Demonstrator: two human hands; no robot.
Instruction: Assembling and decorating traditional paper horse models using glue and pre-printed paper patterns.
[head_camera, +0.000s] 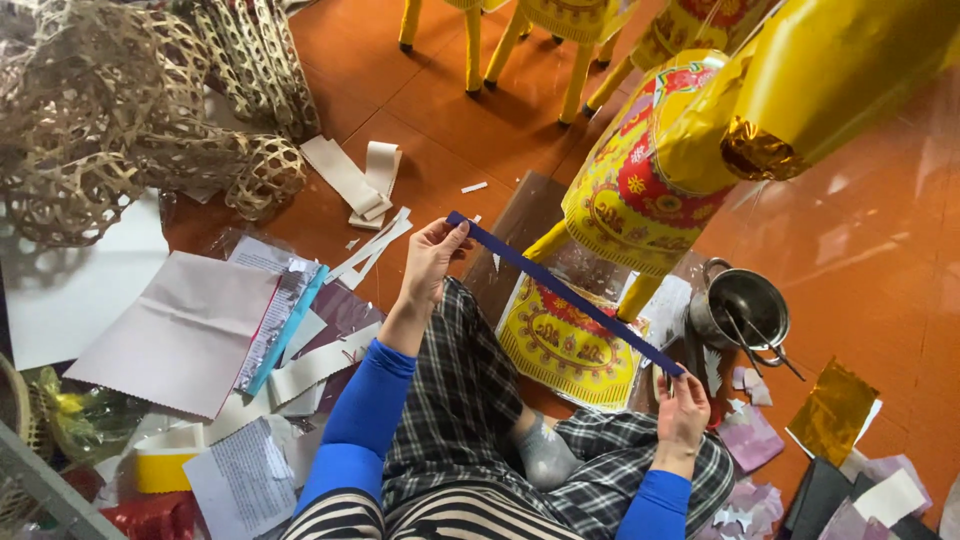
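Checked trousers (470, 400) fill the foreground, legs crossed on tiled floor (880, 250). Left hand (432, 257) and right hand (682, 408) each pinch one end of a thin, flat dark-blue paper strip (565, 292), held taut above a glossy yellow-and-red printed paper figure (640, 180). Steel pot (745, 310) just beside; woven bamboo frames (110, 110) well apart.

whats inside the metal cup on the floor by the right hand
Inside the metal cup, thin metal tools lean with their ends sticking out over the rim, near the right hand. The cup's dark bottom, and any contents there, can't be made out.
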